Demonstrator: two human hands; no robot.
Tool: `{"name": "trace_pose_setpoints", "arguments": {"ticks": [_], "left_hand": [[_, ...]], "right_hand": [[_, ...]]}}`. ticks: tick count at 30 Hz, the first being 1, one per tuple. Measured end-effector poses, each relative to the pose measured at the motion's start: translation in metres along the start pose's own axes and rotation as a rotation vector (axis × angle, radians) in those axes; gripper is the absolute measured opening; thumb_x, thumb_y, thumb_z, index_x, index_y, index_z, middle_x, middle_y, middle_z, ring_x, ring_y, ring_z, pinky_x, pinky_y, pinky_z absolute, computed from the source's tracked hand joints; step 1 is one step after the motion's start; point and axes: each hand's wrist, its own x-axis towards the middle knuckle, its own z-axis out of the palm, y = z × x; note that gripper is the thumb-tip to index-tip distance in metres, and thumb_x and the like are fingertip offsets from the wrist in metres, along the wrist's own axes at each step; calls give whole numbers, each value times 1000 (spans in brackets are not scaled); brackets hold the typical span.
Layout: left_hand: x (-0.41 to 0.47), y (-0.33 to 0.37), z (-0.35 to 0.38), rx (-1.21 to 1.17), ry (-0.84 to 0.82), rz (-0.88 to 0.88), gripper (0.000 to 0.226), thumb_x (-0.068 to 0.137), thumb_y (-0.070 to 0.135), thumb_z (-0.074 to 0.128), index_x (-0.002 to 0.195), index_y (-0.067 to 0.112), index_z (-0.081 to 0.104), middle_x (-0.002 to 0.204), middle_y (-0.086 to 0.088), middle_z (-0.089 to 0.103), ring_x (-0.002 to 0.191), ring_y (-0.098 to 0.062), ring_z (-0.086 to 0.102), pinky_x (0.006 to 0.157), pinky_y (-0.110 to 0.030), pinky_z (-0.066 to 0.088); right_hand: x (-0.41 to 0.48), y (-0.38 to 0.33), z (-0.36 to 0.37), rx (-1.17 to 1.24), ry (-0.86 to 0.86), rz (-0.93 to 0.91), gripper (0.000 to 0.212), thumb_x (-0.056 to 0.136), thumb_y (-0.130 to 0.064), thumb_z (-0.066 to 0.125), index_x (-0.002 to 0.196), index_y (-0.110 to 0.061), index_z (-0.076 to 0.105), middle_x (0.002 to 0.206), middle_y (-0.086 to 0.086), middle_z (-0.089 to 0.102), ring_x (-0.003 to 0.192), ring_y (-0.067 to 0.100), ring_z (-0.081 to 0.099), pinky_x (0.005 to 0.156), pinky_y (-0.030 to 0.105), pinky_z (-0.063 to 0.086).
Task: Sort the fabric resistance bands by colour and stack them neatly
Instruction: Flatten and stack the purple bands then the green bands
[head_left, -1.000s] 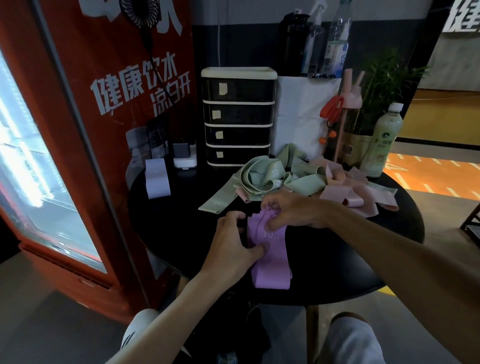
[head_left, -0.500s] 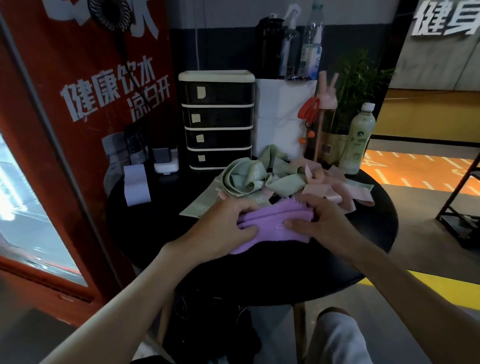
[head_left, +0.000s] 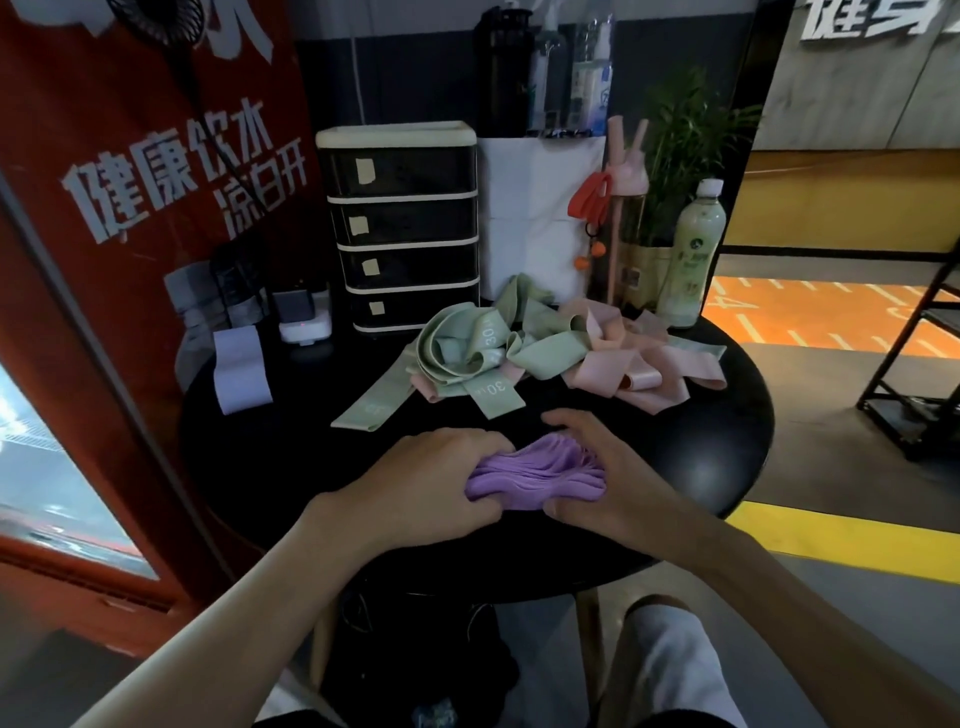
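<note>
A bundle of purple bands (head_left: 535, 475) lies gathered near the front of the round black table (head_left: 291, 452). My left hand (head_left: 421, 488) grips its left end, fingers curled over the top and thumb underneath. My right hand (head_left: 597, 467) holds the right end the same way. Behind them sits a tangled heap of green bands (head_left: 467, 353) with "30" labels, and to its right a heap of pink bands (head_left: 623, 364). The two heaps overlap in the middle.
A black drawer unit (head_left: 402, 228) stands at the back of the table, with a white box (head_left: 535, 208), a green drink bottle (head_left: 691, 254) and a potted plant (head_left: 675, 156) beside it. A pale paper strip (head_left: 240, 369) and a small charger (head_left: 304, 317) lie at left. A red cooler stands left.
The purple bands went from lying lengthwise toward me to a bunched bundle held crosswise between both hands, a little nearer the table's front edge. The view shifted slightly left.
</note>
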Motion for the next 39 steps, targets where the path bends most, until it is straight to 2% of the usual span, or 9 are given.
{"name": "trace_pose_setpoints", "arguments": {"ticks": [4,7,11,14,19,27,32,35,39], "left_hand": [[5,0,-3,21,-24,1,39,80,53,65,115,38,58,103,19,61,95,-1,56,82,-35,51],[10,3,-2,56,-11,1,41,82,64,61,114,39,55,100,19,61,92,-2,56,82,-34,50],[14,4,3,49,-19,14,26,87,51,61,108,36,57,91,17,64,87,-2,57,81,-36,50],[14,3,2,28,-32,20,21,87,48,62,104,35,58,87,15,64,83,-3,57,78,-34,51],[16,3,4,59,-5,47,22,90,51,59,95,30,58,80,10,61,78,-7,55,73,-34,49],[23,14,2,135,-15,84,25,92,52,53,104,31,57,90,10,62,84,-8,57,76,-35,48],[29,17,6,110,-28,80,23,95,45,53,115,33,54,95,11,64,91,-12,59,79,-36,47],[30,14,5,-14,-19,52,17,94,46,56,108,36,55,90,10,65,87,-12,60,80,-40,51],[28,17,3,-380,108,-18,19,88,47,63,100,32,60,86,-2,68,82,-25,64,79,-52,54]], "right_hand": [[2,1,0,28,65,67,62,76,-13,80,124,-33,46,105,-4,62,89,6,63,79,17,50],[2,1,-1,31,88,100,60,78,-12,79,125,-27,46,109,-3,57,92,2,60,80,12,48],[1,1,-6,26,33,87,36,77,-12,66,112,-18,57,104,1,60,88,6,60,74,18,48],[0,-1,-6,29,11,92,36,74,-10,59,110,-14,56,95,5,63,81,19,61,69,29,50],[-1,-2,-8,3,41,81,35,83,2,64,113,-16,61,96,-7,64,84,3,62,72,12,46],[-3,-3,-11,23,98,120,28,85,-7,68,111,-17,64,97,-8,66,88,4,63,75,15,48],[-4,-5,-11,61,99,149,22,84,-5,69,104,-15,63,89,1,66,76,9,62,68,18,49],[-5,-4,-12,146,132,157,22,86,-6,69,106,-14,64,93,1,68,84,12,65,76,26,53],[-5,-17,-15,436,219,173,32,89,-5,65,120,-10,60,110,3,71,101,16,68,86,29,56]]}}
